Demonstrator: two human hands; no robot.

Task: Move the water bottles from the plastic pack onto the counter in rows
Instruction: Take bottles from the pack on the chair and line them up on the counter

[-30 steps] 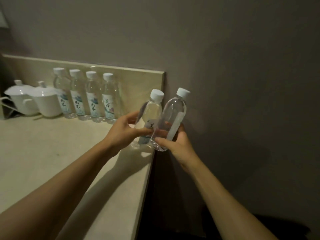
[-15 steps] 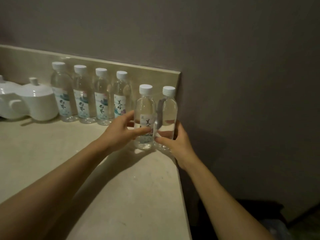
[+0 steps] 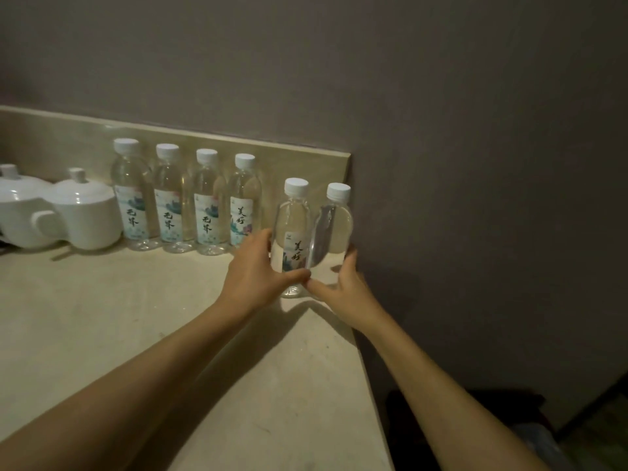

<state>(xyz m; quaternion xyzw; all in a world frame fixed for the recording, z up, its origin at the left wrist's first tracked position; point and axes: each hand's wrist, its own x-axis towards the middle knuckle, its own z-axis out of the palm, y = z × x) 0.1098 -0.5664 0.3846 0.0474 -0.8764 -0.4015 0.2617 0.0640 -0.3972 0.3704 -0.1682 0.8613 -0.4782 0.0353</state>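
Where hidden: the left hand [image 3: 253,271] covers the lower side of one water bottle [image 3: 293,232]; the right hand [image 3: 339,283] covers the base of the unlabelled-side bottle [image 3: 333,232].
Grip: each hand wrapped around its own bottle, both upright, touching.
Place: table [image 3: 136,334], near its right edge.
Back row: four bottles [image 3: 185,198] against the backsplash [image 3: 299,164].
Cut off: white lidded cups [image 3: 85,212], left.
Room: bare table in front.

left hand [image 3: 253,277] gripping labelled bottle [image 3: 294,232], right hand [image 3: 339,283] gripping plain bottle [image 3: 333,232]

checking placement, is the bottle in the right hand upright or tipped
Upright. The bottle in the right hand stands vertical, white cap on top, parallel to the bottle beside it. Its base is hidden, so contact with the counter cannot be told.
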